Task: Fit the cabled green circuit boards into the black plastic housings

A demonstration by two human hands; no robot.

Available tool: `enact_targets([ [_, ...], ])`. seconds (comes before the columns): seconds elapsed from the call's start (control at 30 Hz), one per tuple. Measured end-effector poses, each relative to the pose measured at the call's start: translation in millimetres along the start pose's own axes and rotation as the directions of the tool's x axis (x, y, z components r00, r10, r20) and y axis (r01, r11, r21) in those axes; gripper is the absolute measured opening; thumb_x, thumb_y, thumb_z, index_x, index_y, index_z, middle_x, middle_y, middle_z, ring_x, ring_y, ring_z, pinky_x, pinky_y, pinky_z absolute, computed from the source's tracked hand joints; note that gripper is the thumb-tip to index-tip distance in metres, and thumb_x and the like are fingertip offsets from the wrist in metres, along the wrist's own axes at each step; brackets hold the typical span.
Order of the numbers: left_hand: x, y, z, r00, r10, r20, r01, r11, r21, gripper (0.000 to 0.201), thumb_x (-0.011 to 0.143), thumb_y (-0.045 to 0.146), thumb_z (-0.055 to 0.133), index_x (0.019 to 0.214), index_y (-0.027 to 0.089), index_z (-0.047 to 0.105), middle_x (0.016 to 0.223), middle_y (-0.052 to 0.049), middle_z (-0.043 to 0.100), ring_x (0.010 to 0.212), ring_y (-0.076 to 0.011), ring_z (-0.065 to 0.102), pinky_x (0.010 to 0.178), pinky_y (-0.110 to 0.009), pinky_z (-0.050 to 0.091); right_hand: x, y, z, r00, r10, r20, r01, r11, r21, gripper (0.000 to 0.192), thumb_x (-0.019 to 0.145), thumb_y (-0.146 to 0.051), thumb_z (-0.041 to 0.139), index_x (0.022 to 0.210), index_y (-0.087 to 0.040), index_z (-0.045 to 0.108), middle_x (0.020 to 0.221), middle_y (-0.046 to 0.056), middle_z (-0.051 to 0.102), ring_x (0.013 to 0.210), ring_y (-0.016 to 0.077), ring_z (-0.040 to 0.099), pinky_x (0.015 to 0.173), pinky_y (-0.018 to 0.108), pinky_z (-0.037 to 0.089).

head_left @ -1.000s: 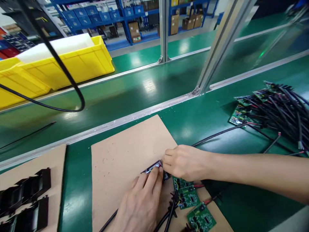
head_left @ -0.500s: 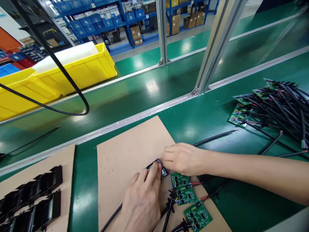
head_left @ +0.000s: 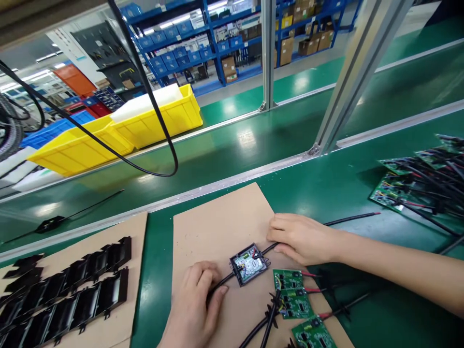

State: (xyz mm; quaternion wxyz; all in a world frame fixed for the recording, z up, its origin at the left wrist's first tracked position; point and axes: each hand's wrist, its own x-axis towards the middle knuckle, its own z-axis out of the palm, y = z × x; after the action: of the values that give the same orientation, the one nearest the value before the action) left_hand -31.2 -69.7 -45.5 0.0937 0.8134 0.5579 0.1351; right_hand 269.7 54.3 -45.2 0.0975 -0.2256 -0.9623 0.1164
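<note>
A black plastic housing [head_left: 235,261] with a circuit board [head_left: 250,263] inside lies on the cardboard sheet [head_left: 203,232]. Black cables leave it on two opposite sides. My left hand [head_left: 197,299] is closed around the cable [head_left: 225,279] on the near left side, thumb and fingers pinching it. My right hand [head_left: 304,237] grips the other cable [head_left: 268,249], just right of the housing. Right below the housing, several green circuit boards [head_left: 295,304] with red and black leads rest partly on the cardboard.
Rows of black housings [head_left: 83,295] sit on another cardboard sheet [head_left: 139,261] at left. A pile of wired boards [head_left: 416,188] lies at far right. Yellow bins [head_left: 155,123] stand beyond the metal rail. A black cable loop [head_left: 170,164] hangs down, and an aluminium post [head_left: 357,82] rises behind.
Both hands have drawn off the housing onto its cables, left hand toward the left, uncovering the board inside. The camera view has shifted, so the scene sits further right and lower.
</note>
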Motion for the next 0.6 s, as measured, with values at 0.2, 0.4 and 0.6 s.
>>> enact_targets([
  [0.2,58.3,-34.4,-46.1,0.982,-0.087,-0.170,0.110,0.985,0.133,0.017,0.095,0.026,0.043,0.086,0.022,0.057,0.082,-0.003,0.062,0.070,-0.0184,0.062,0.062,-0.029,0.051,29.1,35.8,-36.2,0.999,-0.005,-0.043,-0.012,0.923,-0.384,0.022,0.087,-0.002,0.040,0.092,-0.015,0.058,0.084,0.007,0.058,0.069,0.0191,0.048,0.064,0.033,0.032],
  [0.4,166.1,-77.3,-82.1,0.921,-0.264,-0.285,0.345,0.893,0.289,0.026,0.089,0.023,0.055,0.114,0.019,0.061,0.119,-0.012,0.062,0.112,-0.0292,0.058,0.092,-0.040,0.045,105.4,138.8,-103.3,0.949,0.225,-0.222,-0.312,0.784,-0.536,0.038,0.083,-0.009,0.054,0.121,-0.014,0.058,0.111,0.017,0.061,0.096,0.0282,0.057,0.074,0.036,0.038],
  [0.6,71.1,-114.0,-86.9,0.804,-0.544,-0.239,0.593,0.717,0.365,0.056,0.089,0.046,0.058,0.137,0.019,0.049,0.134,-0.012,0.055,0.121,-0.0293,0.052,0.100,-0.039,0.042,62.8,148.0,-65.7,0.950,0.248,-0.191,-0.305,0.867,-0.394,0.043,0.093,-0.028,0.047,0.128,-0.008,0.060,0.122,0.021,0.057,0.111,0.0300,0.055,0.083,0.040,0.038],
])
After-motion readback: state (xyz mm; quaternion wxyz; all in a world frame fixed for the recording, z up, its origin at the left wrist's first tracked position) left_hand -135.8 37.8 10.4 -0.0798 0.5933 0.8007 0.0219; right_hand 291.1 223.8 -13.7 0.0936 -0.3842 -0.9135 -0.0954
